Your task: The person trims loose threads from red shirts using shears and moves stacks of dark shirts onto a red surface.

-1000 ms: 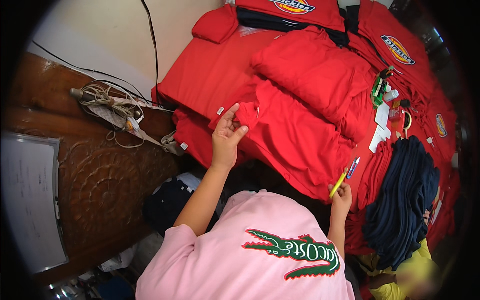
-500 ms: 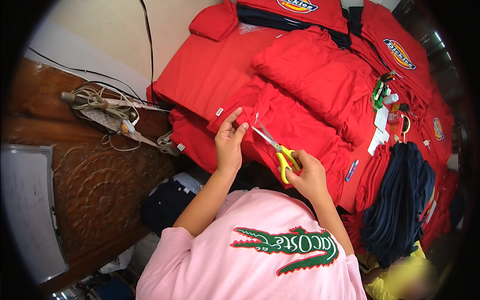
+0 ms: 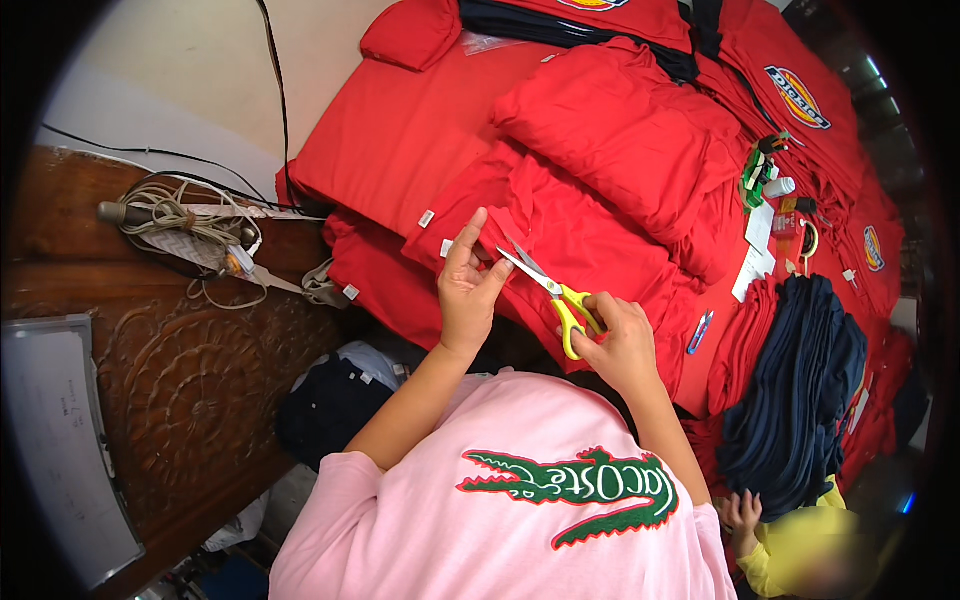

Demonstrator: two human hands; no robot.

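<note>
From the head, one view (a wide fisheye) looks down toward the scissors (image 3: 554,289).

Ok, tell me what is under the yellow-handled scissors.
Red cloth shows under the scissors, with the left hand near the blade tips. The right hand covers part of the handles, and whatever lies beneath the cloth is hidden.

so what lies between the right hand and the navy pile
In the head view, from right hand to navy pile: red cloth, a small blue tool, then red folded fabric.
</note>
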